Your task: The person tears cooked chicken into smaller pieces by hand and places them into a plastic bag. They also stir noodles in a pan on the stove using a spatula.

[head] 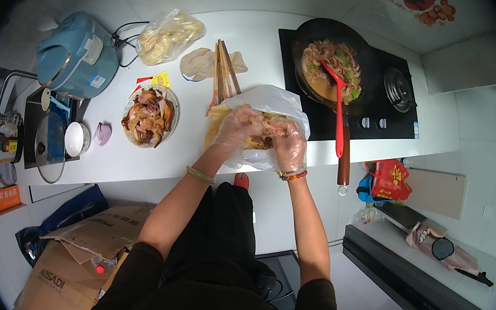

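Observation:
Both of my hands wear clear plastic gloves and meet over an opened white plastic bag point(278, 97) at the counter's front edge. My left hand point(237, 128) and my right hand point(287, 143) pinch pale pink shredded meat point(271, 124) between them. Browned pieces lie in the bag below the fingers. A wooden board or tray seems to show under the bag's left side. To the left, a plate point(176, 120) holds torn roasted poultry point(148, 117). Several chopsticks point(225, 71) lie behind the bag, across a beige cloth point(199, 64).
On the black cooktop point(321, 122), a wok point(369, 72) holds sliced food and a red spatula point(339, 106); its handle overhangs the counter edge. Leftward are a blue rice cooker point(79, 57), white bowl point(77, 139), onion piece point(102, 134), glass lid point(50, 154) and bagged food point(169, 38).

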A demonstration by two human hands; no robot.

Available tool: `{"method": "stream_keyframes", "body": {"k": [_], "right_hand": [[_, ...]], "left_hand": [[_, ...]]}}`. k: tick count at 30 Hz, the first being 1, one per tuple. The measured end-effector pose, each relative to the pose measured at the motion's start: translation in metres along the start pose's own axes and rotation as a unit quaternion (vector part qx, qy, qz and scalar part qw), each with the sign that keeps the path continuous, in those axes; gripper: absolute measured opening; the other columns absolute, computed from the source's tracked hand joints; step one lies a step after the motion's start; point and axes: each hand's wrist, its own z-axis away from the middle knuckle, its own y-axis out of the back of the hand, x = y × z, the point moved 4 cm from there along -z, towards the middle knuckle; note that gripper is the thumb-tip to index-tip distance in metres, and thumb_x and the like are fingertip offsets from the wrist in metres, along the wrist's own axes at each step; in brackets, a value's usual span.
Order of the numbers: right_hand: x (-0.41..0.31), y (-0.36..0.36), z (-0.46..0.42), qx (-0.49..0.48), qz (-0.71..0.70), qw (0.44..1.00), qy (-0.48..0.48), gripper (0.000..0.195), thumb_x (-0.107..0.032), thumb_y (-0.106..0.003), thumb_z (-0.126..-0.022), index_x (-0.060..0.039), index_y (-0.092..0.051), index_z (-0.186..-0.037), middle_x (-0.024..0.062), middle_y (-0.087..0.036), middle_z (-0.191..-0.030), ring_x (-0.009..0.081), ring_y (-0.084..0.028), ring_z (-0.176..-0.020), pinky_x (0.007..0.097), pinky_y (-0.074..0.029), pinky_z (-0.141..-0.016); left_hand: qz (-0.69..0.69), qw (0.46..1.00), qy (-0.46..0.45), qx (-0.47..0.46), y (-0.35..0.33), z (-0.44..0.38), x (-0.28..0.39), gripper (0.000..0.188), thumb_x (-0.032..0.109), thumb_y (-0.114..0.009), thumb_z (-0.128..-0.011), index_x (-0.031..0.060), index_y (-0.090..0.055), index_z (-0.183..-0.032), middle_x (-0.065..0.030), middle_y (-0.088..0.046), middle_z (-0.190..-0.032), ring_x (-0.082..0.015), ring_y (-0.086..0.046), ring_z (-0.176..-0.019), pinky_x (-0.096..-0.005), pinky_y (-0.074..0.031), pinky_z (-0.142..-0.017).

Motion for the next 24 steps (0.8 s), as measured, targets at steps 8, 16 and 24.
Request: {"method": "stream_keyframes", "body": {"k": [8,16,24], "right_hand": [[0.006,0.000,0.016,0.038,-0.007,0.997,0.060,0.056,0.007,-0.068,-0.071,-0.0030,-0.052,-0.124,0.0173,-0.052,-0.121,0.0337,-0.055,-0.112,0.0397,-0.047,-0.094],[0.025,-0.004,0.013,-0.063,-0.388,0.898,-0.198,0.060,0.002,-0.068,-0.080,0.0010,-0.045,-0.135,0.0125,-0.057,-0.126,0.0180,-0.057,-0.112,0.0295,-0.046,-0.095],[0.025,-0.005,0.005,-0.078,-0.121,0.978,-0.150,0.039,0.001,-0.071,-0.076,-0.0011,-0.062,-0.114,0.0112,-0.069,-0.102,0.0183,-0.066,-0.095,0.0305,-0.051,-0.085]], "left_hand": [[0.040,0.985,-0.157,-0.060,-0.002,0.003,0.000,0.031,-0.016,-0.064,-0.072,0.0064,-0.053,-0.091,-0.0017,-0.055,-0.097,-0.0127,-0.056,-0.096,-0.0285,-0.049,-0.086],[-0.060,0.987,-0.146,-0.042,-0.004,0.008,0.004,0.036,-0.016,-0.061,-0.076,0.0037,-0.054,-0.105,-0.0058,-0.056,-0.108,-0.0168,-0.055,-0.110,-0.0300,-0.048,-0.095],[0.059,0.992,-0.044,-0.101,-0.013,0.019,0.020,0.041,-0.012,-0.059,-0.082,0.0032,-0.050,-0.118,-0.0057,-0.054,-0.118,-0.0126,-0.053,-0.113,-0.0272,-0.046,-0.097]]}}
